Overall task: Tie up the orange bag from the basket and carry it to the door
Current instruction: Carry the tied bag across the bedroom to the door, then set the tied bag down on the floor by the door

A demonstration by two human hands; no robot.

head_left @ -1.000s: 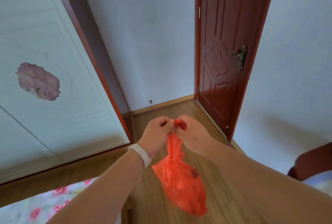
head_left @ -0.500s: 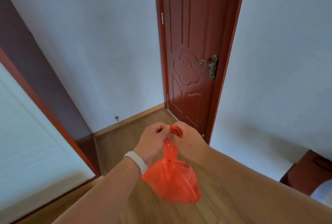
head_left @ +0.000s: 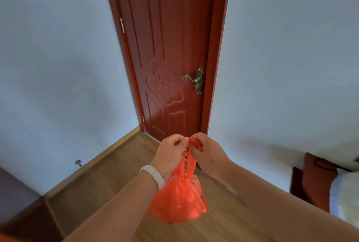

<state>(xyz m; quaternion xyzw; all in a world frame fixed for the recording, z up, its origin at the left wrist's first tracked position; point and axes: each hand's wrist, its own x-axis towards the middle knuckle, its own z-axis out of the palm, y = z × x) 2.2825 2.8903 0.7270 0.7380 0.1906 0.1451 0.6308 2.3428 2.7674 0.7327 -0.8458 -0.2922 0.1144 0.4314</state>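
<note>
An orange plastic bag (head_left: 179,197) hangs in front of me, knotted at its neck, with its two handles stretched up. My left hand (head_left: 171,154), with a white band on the wrist, pinches the handles from the left. My right hand (head_left: 206,152) grips them from the right, and the two hands almost touch. Straight ahead stands a dark red wooden door (head_left: 169,51), closed, with a brass lever handle (head_left: 195,80) on its right side. The basket is not in view.
Pale walls flank the door on both sides. Wooden floor (head_left: 108,171) runs up to the threshold, with a small door stopper (head_left: 78,162) low on the left wall. Dark red furniture (head_left: 314,179) with a white cushion sits at the right edge.
I have turned toward the door and come closer: it now fills the centre, and the wardrobe and bed have left the view. Both hands keep their hold on the bag's handles.
</note>
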